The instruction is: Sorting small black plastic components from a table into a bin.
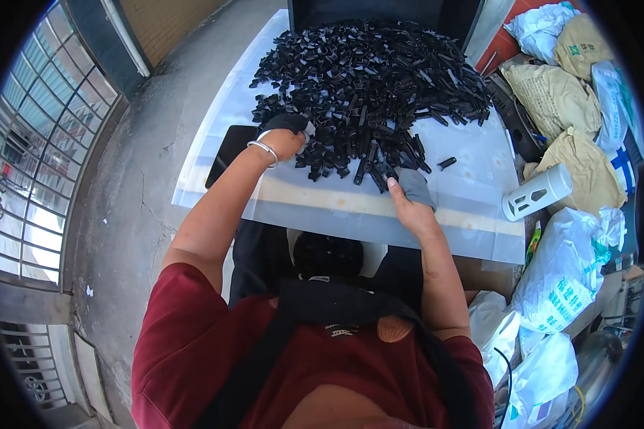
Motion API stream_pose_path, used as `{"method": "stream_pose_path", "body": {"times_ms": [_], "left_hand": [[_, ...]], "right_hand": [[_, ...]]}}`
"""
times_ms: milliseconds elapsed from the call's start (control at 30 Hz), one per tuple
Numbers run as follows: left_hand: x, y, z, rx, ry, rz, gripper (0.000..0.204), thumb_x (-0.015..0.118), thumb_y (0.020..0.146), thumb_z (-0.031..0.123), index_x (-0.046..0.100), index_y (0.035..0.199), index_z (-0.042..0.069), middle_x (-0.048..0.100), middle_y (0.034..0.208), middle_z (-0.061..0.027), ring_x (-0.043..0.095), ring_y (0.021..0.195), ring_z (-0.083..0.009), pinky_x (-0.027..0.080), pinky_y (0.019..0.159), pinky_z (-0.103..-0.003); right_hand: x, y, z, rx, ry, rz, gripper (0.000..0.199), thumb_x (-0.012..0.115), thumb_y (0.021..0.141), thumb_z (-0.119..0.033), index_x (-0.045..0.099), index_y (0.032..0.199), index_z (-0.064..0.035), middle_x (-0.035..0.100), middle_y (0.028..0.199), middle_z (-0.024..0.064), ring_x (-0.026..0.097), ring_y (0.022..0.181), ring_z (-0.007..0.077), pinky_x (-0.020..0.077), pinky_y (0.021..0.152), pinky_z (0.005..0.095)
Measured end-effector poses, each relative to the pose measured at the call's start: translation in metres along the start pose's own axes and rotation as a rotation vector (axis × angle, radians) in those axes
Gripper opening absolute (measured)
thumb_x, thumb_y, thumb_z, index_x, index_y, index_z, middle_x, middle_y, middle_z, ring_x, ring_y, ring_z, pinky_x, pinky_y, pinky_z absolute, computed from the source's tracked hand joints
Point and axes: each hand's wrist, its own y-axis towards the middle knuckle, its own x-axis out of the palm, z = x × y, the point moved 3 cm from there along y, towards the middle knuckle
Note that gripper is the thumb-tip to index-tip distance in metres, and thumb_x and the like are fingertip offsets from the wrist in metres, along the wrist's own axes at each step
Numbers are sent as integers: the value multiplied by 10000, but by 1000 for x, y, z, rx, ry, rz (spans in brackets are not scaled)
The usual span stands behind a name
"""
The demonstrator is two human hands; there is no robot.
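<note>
A large heap of small black plastic pieces [365,79] spreads over a sheet-covered table [472,186]. At the heap's left edge is my left hand [286,141], with a silver bangle at its wrist and dark and grey fabric over its fingers. That fabric and the pieces around it hide how the fingers lie. By the near edge of the heap, my right hand [410,200] has grey fabric over its fingers and a bare thumb. The thumb presses a black plastic piece [386,171] against the fingers. One loose piece [447,163] lies apart, to the right.
A flat black tablet-like object [229,154] lies on the table left of my left arm. A white cylinder with cutouts [537,191] leans at the table's right edge. Full sacks [551,100] and white bags [562,275] crowd the right side. Below the table's near edge sits a black container [328,255].
</note>
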Motion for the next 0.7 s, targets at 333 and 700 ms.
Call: {"method": "stream_pose_path", "body": {"times_ms": [333,700], "left_hand": [[16,-97,57,257,-180,-114,418,552,752,205,492,1125,25,613,854,-186,579,790,-356,463,721,-392],[30,-123,70,253,-774,-344,370,601,755,141,546,1110,54,622,846,-85,551,701,-119,462,653,-266]], "right_hand": [[-16,-7,-75,-124,327,-278,272,570,830,-221,572,1012,-19,597,882,122,555,843,256,420,784,315],[-2,-32,-93,-348,152,-308,260,620,761,-172,588,991,-54,604,897,103,571,783,286,439,703,342]]}}
